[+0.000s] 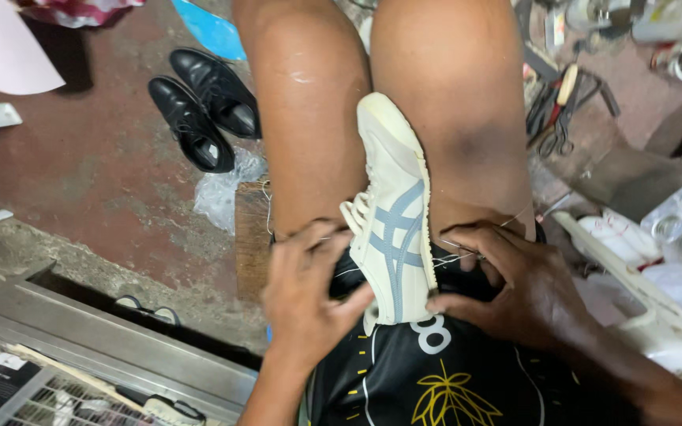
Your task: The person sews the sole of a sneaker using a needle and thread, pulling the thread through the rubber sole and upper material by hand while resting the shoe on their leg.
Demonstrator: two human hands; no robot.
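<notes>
The red-brown floor (96, 158) fills the left of the view, worn grey toward the near edge, where a metal frame (120, 339) runs across the lower left corner. The person's bare knees rise through the middle of the view, and a black printed garment (428, 379) covers the lap below them. A cream sneaker (395, 213) with grey-blue stripes lies wedged between the thighs, side up, toe pointing away and heel against the garment, white laces bunched on its left side. The right hand (515, 288) rests at the shoe's right edge, its thumb pressed to the sole near the heel and its fingers curled close together, pinching a thin pale thread (459, 256) that runs from the shoe across the knuckles. The left hand (305, 296) lies on the shoe's other side, its grip bent in, thumb touching the upper near the heel and fingertips by the laces. A pair of black leather shoes (203, 106) stands on the floor well apart to the upper left, with crumpled clear plastic (222, 193) just beside them. Tools (566, 102) lie scattered at the upper right
</notes>
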